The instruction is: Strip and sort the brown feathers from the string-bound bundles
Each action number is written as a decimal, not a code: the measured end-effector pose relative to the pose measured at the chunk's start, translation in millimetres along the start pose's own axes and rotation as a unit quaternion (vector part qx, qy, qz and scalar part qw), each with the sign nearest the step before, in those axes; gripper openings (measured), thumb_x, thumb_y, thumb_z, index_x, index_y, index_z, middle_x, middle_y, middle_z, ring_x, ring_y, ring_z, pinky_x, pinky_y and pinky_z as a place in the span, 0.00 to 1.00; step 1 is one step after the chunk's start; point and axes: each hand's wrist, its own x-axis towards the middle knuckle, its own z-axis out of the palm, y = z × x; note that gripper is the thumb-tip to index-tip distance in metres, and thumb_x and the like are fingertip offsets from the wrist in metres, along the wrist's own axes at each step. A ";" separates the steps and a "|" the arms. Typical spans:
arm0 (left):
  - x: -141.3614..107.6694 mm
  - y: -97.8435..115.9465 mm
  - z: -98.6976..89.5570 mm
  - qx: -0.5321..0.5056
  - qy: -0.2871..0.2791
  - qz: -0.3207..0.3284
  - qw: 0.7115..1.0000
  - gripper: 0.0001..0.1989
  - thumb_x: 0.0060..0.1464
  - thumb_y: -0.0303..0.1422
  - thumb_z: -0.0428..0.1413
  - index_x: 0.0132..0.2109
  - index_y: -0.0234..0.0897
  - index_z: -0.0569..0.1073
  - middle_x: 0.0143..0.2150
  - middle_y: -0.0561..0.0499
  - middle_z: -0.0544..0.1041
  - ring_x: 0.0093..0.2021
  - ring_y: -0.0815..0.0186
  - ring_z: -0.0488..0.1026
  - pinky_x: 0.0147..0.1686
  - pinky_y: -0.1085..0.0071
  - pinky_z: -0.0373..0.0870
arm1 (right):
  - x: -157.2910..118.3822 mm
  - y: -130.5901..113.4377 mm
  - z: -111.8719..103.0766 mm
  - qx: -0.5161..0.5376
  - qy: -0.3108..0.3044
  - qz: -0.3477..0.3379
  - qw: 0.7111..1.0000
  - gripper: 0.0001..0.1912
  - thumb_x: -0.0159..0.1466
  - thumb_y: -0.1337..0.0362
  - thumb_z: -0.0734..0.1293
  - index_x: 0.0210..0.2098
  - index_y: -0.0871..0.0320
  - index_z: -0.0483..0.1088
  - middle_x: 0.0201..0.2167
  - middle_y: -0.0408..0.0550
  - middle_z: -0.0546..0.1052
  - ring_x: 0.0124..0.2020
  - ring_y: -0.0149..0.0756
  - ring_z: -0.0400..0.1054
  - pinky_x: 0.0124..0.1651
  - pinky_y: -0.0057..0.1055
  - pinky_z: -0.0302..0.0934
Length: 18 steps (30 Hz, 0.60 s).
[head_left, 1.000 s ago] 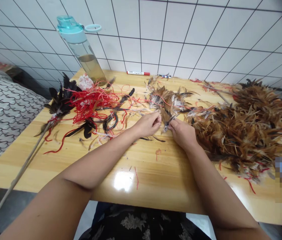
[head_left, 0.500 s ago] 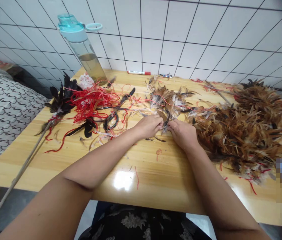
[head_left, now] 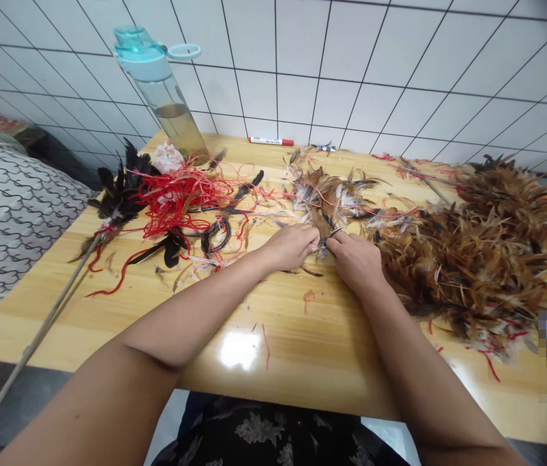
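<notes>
A small bunch of feathers (head_left: 322,248) lies between my two hands near the middle of the wooden table. My left hand (head_left: 296,246) is closed on its left side, fingertips pinched. From the right, my right hand (head_left: 357,257) pinches a dark feather whose tip sticks up between the hands. Just beyond them is a loose pile of brown and white feathers (head_left: 334,193), crossed by a thin red string. A large heap of brown feathers (head_left: 467,259) spreads to the right of my right hand.
Tangled red string (head_left: 180,197) lies at the left, near black feathers (head_left: 125,181) tied to a long stick (head_left: 43,333). Behind stand a water bottle (head_left: 164,97) and a red-capped marker (head_left: 271,141). A tiled wall (head_left: 297,52) borders the table.
The dark feather between my hands has tilted from upright towards the right. My right hand has shifted very slightly; my left hand is nearly still.
</notes>
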 end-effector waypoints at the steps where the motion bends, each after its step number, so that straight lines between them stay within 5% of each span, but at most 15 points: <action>1: 0.0 0.0 0.3 -0.001 0.001 -0.002 1.000 0.04 0.57 0.28 0.48 0.33 0.36 0.66 0.33 0.50 0.70 0.36 0.65 0.66 0.37 0.69 0.61 | -0.1 -0.4 -0.8 -0.002 0.000 0.002 1.000 0.12 0.67 0.68 0.55 0.39 0.54 0.70 0.36 0.48 0.74 0.37 0.37 0.64 0.31 0.32 0.44; 18: -0.2 -5.7 3.4 -0.041 0.046 -0.013 0.998 0.04 0.57 0.28 0.49 0.34 0.36 0.66 0.32 0.51 0.71 0.35 0.66 0.66 0.36 0.70 0.61 | -2.8 -5.6 3.6 0.030 0.042 0.072 0.996 0.13 0.68 0.58 0.57 0.46 0.54 0.69 0.38 0.49 0.76 0.35 0.35 0.68 0.30 0.30 0.45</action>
